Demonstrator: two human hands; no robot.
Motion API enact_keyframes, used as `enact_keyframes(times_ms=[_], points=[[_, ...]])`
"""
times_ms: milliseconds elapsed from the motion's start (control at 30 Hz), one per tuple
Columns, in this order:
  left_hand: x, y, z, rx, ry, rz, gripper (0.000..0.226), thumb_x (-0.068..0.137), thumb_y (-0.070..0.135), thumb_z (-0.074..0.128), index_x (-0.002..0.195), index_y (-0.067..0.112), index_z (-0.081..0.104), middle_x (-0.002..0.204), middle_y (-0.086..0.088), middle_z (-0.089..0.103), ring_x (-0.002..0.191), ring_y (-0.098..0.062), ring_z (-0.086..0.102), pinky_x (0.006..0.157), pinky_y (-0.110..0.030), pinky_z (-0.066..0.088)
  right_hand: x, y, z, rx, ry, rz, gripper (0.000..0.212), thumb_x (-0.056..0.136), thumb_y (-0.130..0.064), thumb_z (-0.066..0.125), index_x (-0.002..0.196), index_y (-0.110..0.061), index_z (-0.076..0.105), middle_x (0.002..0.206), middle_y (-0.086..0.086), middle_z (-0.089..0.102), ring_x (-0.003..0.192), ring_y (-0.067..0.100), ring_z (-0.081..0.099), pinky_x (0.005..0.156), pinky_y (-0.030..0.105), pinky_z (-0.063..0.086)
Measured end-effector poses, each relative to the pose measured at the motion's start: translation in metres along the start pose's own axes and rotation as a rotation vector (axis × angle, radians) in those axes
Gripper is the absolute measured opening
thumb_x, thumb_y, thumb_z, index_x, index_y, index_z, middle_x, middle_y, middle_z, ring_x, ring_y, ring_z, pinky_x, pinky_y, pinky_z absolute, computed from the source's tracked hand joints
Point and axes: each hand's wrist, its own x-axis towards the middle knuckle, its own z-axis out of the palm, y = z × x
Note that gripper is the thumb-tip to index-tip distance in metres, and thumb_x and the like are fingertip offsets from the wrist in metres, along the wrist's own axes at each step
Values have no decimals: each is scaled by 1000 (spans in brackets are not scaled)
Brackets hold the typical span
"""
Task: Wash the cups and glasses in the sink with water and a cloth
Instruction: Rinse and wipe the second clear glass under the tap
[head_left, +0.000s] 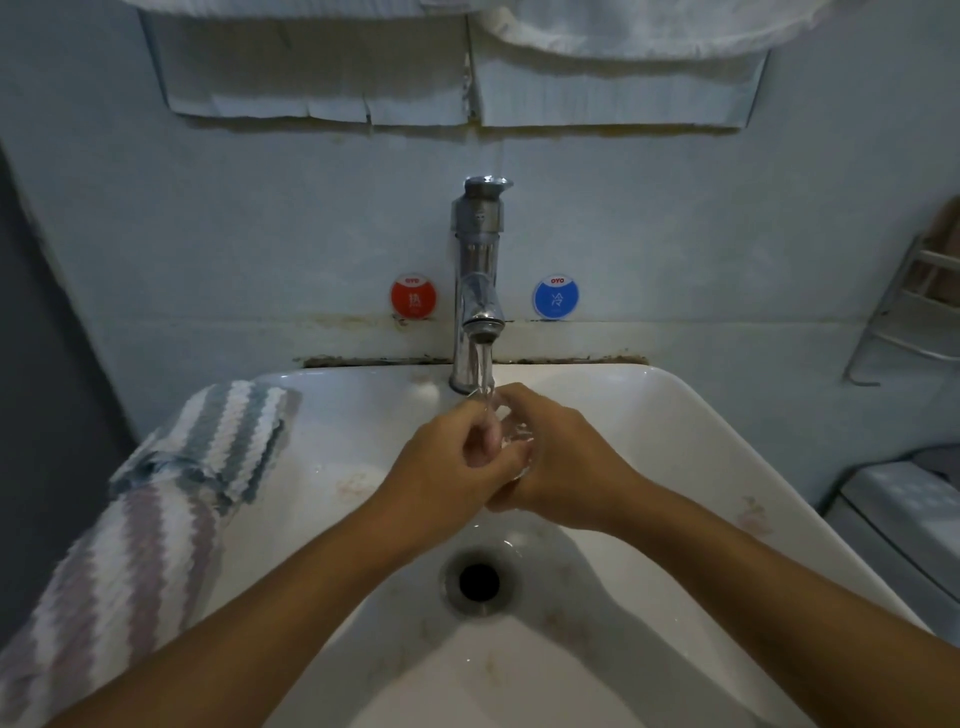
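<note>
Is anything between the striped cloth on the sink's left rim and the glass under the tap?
Nothing visible: bare sink lies between the cloth and the glass, which both hands, left and right, hold.

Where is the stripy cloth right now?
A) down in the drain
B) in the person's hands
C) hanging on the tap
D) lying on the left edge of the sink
D: the cloth lies draped over the left rim of the sink, while both hands hold a clear glass under the tap.
</note>
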Motion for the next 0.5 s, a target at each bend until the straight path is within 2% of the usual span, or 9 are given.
enact_keyframes(times_ms=[67,133,267,367,433,500], points=[[-2,1,-2,-12,-85,-9,21,90,41,60,98,23,68,85,5,72,80,-13,69,75,-38,60,-2,-1,0,-56,-11,-41,71,65,-25,90,125,-27,51,114,-8,62,99,10,60,85,24,52],[-4,6,-3,-91,-142,-52,16,94,33,59,101,27,72,88,3,75,80,-18,72,75,-43,61,-4,-1,-1,-97,-32,-62,68,65,-28,90,122,-27,53,111,-8,63,97,10,60,85,26,53],[-5,13,-5,-194,-153,-142,17,96,19,59,91,15,74,85,-7,74,78,-26,72,73,-42,61,-2,0,-3,-86,-56,-56,68,65,-33,90,122,-28,54,111,-6,65,99,12,61,89,35,54],[-4,15,-6,-251,-93,-206,9,91,20,67,83,15,68,85,-4,74,78,-23,72,71,-44,62,1,5,-1,-102,-46,-50,70,63,-36,90,122,-30,55,113,-8,64,100,11,60,90,37,54],[-4,16,-7,-329,-51,-258,13,86,19,73,80,16,61,83,-2,72,79,-20,73,70,-43,62,3,10,-1,-158,-34,-39,76,60,-38,91,124,-33,52,115,-8,62,102,12,58,90,39,53],[-4,18,-7,-383,-48,-308,16,86,23,73,86,12,61,85,0,72,79,-17,73,72,-40,62,3,13,-1,-221,-25,-25,83,59,-37,92,129,-35,48,119,-7,59,105,14,54,92,39,51]])
